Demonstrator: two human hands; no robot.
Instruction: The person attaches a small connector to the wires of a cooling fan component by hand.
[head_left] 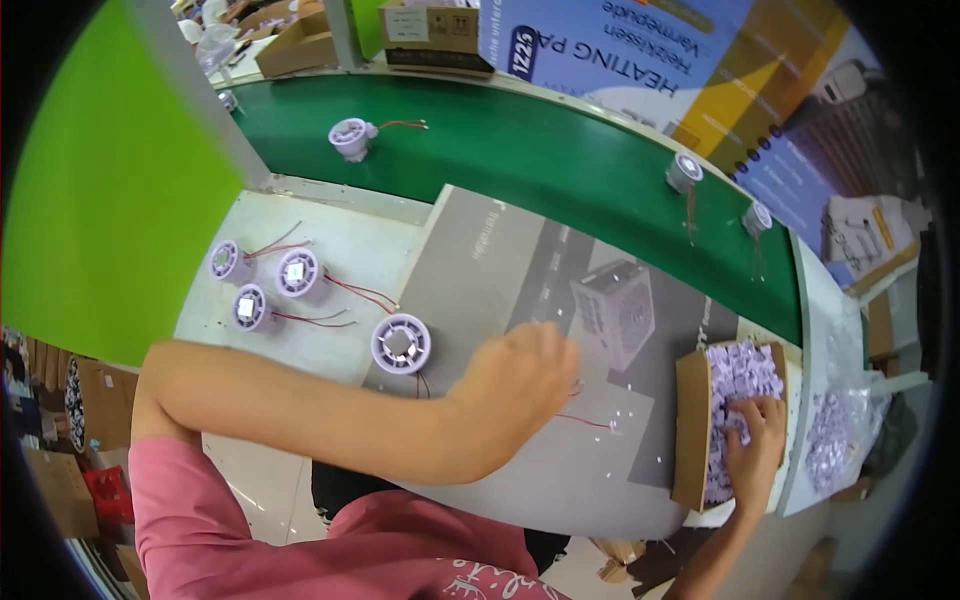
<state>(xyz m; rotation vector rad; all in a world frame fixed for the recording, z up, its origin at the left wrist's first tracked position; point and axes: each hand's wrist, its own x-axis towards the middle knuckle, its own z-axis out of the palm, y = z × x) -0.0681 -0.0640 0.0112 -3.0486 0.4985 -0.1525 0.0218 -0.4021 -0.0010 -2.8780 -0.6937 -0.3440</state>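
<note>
My left hand (522,385) is closed over the grey cardboard sheet (500,480), back of the hand up. What its fingers hold is hidden, but a thin red wire (585,421) comes out beside them. To its left, a round lilac fan-like part (401,344) with a square centre and wires stands at the sheet's edge. My right hand (757,450) reaches into an open cardboard box (691,430) full of small lilac plastic pieces (745,368). Its fingers and thumb curl around pieces there.
Three more wired lilac parts (298,272) stand on the white surface at left. Beyond runs a green conveyor belt (520,170) carrying another part (350,138) and two more at right. A bright green panel (100,180) bounds the left; a plastic bag (835,430) lies right of the box.
</note>
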